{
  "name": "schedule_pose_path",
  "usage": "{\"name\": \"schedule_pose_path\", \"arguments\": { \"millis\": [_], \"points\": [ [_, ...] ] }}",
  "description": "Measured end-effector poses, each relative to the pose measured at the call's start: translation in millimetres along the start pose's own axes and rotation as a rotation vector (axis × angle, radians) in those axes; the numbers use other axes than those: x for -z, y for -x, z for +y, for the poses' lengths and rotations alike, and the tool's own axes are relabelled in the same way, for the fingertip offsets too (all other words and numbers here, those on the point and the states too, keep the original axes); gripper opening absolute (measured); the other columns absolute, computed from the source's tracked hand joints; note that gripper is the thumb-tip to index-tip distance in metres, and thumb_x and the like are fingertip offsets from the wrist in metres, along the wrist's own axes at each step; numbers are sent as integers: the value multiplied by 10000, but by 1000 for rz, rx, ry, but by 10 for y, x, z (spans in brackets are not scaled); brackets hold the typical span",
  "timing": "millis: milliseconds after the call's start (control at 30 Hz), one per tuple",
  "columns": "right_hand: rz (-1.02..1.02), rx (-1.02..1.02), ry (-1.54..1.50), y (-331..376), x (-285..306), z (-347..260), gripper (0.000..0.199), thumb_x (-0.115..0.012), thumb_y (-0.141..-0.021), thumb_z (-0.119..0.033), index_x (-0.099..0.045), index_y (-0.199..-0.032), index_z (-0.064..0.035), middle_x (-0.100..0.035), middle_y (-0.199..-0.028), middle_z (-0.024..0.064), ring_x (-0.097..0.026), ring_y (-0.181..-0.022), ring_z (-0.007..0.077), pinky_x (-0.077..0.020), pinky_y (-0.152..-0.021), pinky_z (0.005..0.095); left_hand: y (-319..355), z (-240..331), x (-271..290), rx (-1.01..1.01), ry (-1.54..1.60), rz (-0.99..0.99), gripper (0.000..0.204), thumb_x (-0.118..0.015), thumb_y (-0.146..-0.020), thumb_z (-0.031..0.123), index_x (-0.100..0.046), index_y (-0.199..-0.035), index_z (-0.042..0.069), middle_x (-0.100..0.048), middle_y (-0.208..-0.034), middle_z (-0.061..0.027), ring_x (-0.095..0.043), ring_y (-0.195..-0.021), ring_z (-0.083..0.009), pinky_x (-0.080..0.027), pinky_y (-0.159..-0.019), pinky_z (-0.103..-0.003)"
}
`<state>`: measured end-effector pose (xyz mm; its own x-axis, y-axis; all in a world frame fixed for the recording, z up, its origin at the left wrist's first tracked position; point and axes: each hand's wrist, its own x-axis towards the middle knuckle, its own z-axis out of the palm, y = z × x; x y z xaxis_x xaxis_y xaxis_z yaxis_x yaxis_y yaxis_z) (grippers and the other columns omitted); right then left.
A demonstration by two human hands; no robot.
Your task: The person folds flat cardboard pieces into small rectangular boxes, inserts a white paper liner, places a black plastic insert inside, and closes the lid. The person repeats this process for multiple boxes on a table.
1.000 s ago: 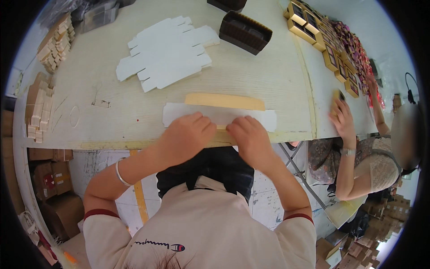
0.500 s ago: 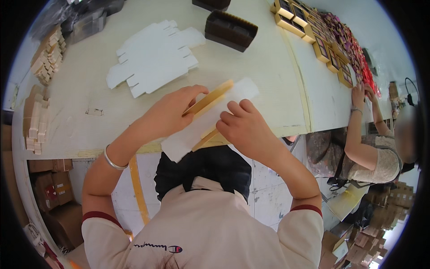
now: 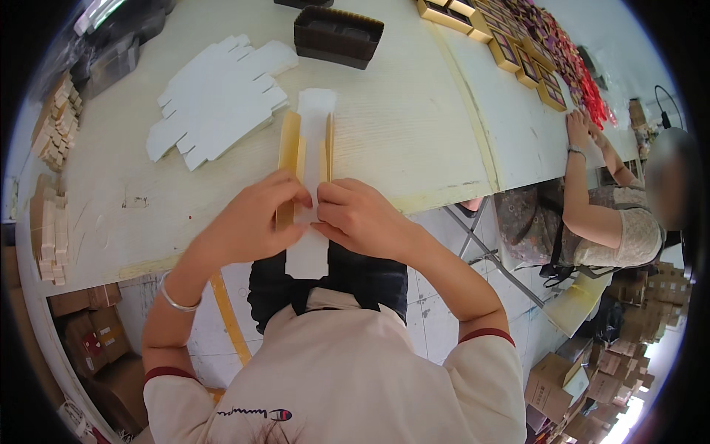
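Carton (image 3: 316, 129) is lying lengthwise, pointing away from the person, at the near edge of the table (image 3: 399, 137); its near end is sticking out past the edge, over the lap. It's showing a long, narrow white base with two gold side walls standing up along it, left wall (image 3: 291, 140) leaning outward and looking wider, right wall (image 3: 330, 144) showing nearly edge-on. Flaps at both ends are lying roughly flat.

Left hand (image 3: 268, 211) is curling around the left wall, fingers bent over it, thumb underneath. Right hand (image 3: 361, 214) is gripping the right side, fingers mostly folded in. Both are hiding the carton's middle, so can't tell the creases there.

Material is looking like thin card, matte white inside, gold outside. Table is pale with faint grain, yellowish tape running along its edge.

Beyond left, white card sheets (image 3: 218, 103) with notched edges are lying in a pile. Dark ribbed plastic tray (image 3: 339, 38) is sitting past the carton. Beige stacked pieces (image 3: 49, 229) are lining the far left. Gold boxes (image 3: 505, 52) are sitting upper right, near a co-worker's hands (image 3: 578, 127).
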<state>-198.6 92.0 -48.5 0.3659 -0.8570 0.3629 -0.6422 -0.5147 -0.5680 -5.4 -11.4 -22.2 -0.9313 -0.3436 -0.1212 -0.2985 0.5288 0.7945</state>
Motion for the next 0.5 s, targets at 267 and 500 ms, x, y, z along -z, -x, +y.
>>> {"name": "schedule_pose_path", "arguments": {
  "millis": [267,500],
  "points": [
    [-83,-246,-235,-69,91,-98,195,-645,-771,17,-501,-899,-16,-498,-869,135,-531,-804,349,-449,-684,422,69,-7,-3,1,71,11,385,-783,-748,123,-564,-1051,30,-598,-946,-80,-603,-725,-239,-492,-649,-307],
    [-77,-354,-180,-37,24,-176,245,-636,-790,45,-459,-947,-19,-506,-987,143,-547,-826,331,-456,-689,384,-34,-102,-326,-122,27,378,212,-767,-756,117,-627,-900,50,-598,-748,-79,-572,-609,-219,-455,-552,-317]
  ]
}}
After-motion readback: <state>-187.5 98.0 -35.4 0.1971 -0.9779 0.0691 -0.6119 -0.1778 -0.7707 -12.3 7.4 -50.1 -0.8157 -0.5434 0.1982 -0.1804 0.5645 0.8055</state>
